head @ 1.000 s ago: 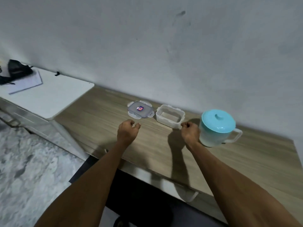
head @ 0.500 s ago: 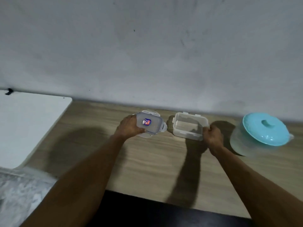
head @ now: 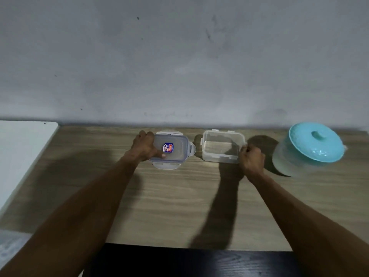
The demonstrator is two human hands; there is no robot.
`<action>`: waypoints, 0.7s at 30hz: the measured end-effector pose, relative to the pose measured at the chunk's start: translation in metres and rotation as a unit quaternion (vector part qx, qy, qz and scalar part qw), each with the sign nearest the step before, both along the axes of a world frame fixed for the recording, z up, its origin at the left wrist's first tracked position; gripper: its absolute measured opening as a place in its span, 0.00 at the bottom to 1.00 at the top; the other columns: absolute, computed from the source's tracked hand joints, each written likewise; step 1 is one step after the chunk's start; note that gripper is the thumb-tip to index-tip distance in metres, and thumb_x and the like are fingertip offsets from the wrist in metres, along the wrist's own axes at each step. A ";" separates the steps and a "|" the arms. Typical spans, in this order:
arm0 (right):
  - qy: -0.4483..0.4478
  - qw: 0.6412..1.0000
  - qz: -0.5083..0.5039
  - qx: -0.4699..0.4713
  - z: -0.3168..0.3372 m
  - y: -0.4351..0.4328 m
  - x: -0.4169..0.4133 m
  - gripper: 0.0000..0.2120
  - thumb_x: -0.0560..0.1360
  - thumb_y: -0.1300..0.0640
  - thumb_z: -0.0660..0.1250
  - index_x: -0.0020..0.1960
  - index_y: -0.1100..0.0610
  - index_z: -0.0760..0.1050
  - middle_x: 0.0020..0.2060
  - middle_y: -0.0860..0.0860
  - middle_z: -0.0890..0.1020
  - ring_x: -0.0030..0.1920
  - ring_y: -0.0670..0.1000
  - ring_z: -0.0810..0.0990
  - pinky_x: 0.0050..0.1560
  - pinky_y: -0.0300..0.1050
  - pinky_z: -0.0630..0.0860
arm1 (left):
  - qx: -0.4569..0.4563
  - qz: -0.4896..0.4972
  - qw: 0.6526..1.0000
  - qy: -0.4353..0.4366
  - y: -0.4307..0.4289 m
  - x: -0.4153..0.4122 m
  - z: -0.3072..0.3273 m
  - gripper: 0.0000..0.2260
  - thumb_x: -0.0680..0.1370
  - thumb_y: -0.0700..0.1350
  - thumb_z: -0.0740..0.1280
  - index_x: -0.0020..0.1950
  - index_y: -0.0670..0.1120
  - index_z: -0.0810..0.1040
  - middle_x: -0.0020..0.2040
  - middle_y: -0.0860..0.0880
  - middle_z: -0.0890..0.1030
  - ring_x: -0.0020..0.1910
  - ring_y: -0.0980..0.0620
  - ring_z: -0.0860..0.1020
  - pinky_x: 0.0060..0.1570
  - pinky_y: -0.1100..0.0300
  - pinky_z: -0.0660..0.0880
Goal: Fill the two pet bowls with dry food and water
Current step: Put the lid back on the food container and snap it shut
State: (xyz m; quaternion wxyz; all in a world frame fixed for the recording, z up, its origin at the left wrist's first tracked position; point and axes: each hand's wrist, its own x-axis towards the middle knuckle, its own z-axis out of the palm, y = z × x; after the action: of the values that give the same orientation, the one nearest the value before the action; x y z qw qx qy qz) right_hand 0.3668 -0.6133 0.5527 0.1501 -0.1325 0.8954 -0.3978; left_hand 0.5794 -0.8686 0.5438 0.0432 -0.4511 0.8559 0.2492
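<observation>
Change since earlier: both hands are now gripping the two clear containers, where a second ago they were hanging as loose fists short of them; the view is also sitting lower and squarer to the wooden desk (head: 179,196).
Left hand (head: 146,147): it is curling over the left edge of the lidded container (head: 171,149), thumb lying on the lid near the blue sticker, fingers wrapped round the far corner.
Right hand (head: 252,159): it is closing on the lower right corner of the open container (head: 221,145), fingers tucked at the rim.
Task things: both containers are sitting just above frame centre, side by side and slightly apart; the open one looks empty.
Pitcher (head: 307,148): teal-lidded, it is standing at the right edge, near the right hand; its fill level cannot be told.
Step in hand: probably drawing both boxes toward the near edge for filling.
Doing it well: slide them rather than lift, keep them level and parted, and leave room for pouring. The four flaps on the lidded box seem to be standing unclipped, so the lid may shift if pulled by its edge.
</observation>
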 end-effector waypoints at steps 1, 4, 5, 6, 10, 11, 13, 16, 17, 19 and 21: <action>-0.001 1.000 0.002 0.000 0.000 0.000 0.000 0.18 0.84 0.55 0.55 0.55 0.67 0.77 0.46 0.60 0.79 0.48 0.59 0.78 0.46 0.45 0.69 | 0.013 0.012 1.000 0.019 -0.002 0.002 0.000 0.37 0.63 0.55 0.80 0.65 0.40 0.72 0.61 0.39 0.71 0.59 0.40 0.72 0.59 0.49 0.74; -0.003 1.000 0.005 0.000 0.002 -0.001 0.002 0.18 0.84 0.54 0.55 0.55 0.66 0.77 0.46 0.60 0.80 0.48 0.58 0.78 0.47 0.46 0.73 | 0.029 0.074 0.990 0.115 -0.004 0.007 0.007 0.16 0.71 0.44 0.76 0.54 0.39 0.79 0.51 0.41 0.79 0.46 0.46 0.77 0.44 0.56 0.77; -0.002 1.000 0.004 -0.004 0.002 -0.001 0.002 0.18 0.84 0.53 0.55 0.55 0.66 0.77 0.48 0.62 0.81 0.49 0.61 0.80 0.49 0.50 0.76 | 0.041 0.107 0.982 0.148 -0.004 0.009 0.010 0.07 0.73 0.40 0.74 0.49 0.41 0.80 0.47 0.41 0.80 0.38 0.48 0.77 0.36 0.60 0.76; -0.001 1.000 0.002 -0.006 0.002 -0.001 0.002 0.18 0.84 0.52 0.55 0.55 0.65 0.77 0.49 0.64 0.81 0.51 0.63 0.80 0.53 0.54 0.78 | 0.067 0.133 0.972 0.181 -0.002 0.011 0.016 0.02 0.75 0.38 0.72 0.43 0.43 0.79 0.42 0.41 0.80 0.31 0.51 0.76 0.27 0.64 0.75; -0.005 1.000 -0.012 0.004 0.006 -0.001 0.004 0.19 0.83 0.52 0.56 0.55 0.65 0.78 0.52 0.66 0.82 0.54 0.67 0.80 0.57 0.59 0.78 | 0.122 0.156 0.946 0.257 -0.008 0.022 0.042 0.06 0.77 0.34 0.67 0.42 0.42 0.80 0.29 0.48 0.79 0.18 0.62 0.73 0.19 0.70 0.68; -0.004 1.000 -0.013 0.005 0.008 -0.001 0.005 0.19 0.82 0.53 0.56 0.55 0.66 0.79 0.53 0.67 0.82 0.55 0.68 0.79 0.57 0.58 0.77 | 0.120 0.154 0.944 0.268 -0.013 0.022 0.048 0.03 0.77 0.34 0.67 0.46 0.40 0.81 0.25 0.53 0.79 0.18 0.62 0.72 0.19 0.71 0.67; -0.002 1.000 -0.010 0.003 0.011 0.000 0.005 0.18 0.83 0.55 0.56 0.56 0.67 0.79 0.54 0.67 0.82 0.56 0.68 0.79 0.56 0.55 0.76 | 0.124 0.155 0.939 0.281 -0.016 0.019 0.060 0.04 0.78 0.36 0.68 0.50 0.39 0.81 0.21 0.55 0.77 0.20 0.60 0.71 0.20 0.70 0.65; -0.012 1.000 -0.003 -0.007 0.012 0.003 0.002 0.18 0.83 0.56 0.56 0.56 0.68 0.79 0.55 0.68 0.81 0.57 0.68 0.79 0.56 0.54 0.75 | 0.149 0.151 0.928 0.306 -0.010 -0.006 0.072 0.05 0.78 0.38 0.68 0.51 0.39 0.82 0.22 0.55 0.77 0.21 0.58 0.70 0.22 0.69 0.64; -0.020 1.000 0.000 -0.011 0.012 0.003 0.001 0.18 0.82 0.57 0.57 0.57 0.68 0.79 0.56 0.68 0.81 0.58 0.68 0.79 0.56 0.54 0.74 | 0.149 0.138 0.930 0.308 -0.005 -0.018 0.074 0.04 0.77 0.38 0.69 0.50 0.40 0.82 0.22 0.55 0.77 0.21 0.59 0.70 0.22 0.70 0.64; -0.040 0.999 0.000 -0.022 0.013 0.005 -0.001 0.17 0.82 0.57 0.56 0.58 0.67 0.79 0.57 0.67 0.81 0.59 0.67 0.78 0.58 0.53 0.74 | 0.153 0.112 0.934 0.304 0.010 -0.046 0.076 0.04 0.77 0.39 0.69 0.50 0.40 0.83 0.24 0.54 0.78 0.22 0.59 0.72 0.23 0.69 0.66; -0.064 0.997 -0.012 -0.047 0.016 0.006 -0.003 0.18 0.82 0.57 0.55 0.60 0.64 0.79 0.60 0.66 0.80 0.62 0.66 0.76 0.61 0.53 0.72 | 0.157 0.090 0.939 0.293 0.027 -0.072 0.072 0.04 0.77 0.38 0.69 0.50 0.41 0.83 0.26 0.53 0.79 0.21 0.62 0.72 0.24 0.70 0.68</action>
State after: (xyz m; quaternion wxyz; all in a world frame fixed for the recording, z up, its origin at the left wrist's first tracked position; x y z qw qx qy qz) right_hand 0.3634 -0.6072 0.5687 0.1959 -0.1031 0.8659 -0.4485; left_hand 0.5071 -0.8420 0.6163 -0.1620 -0.4211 0.7363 0.5043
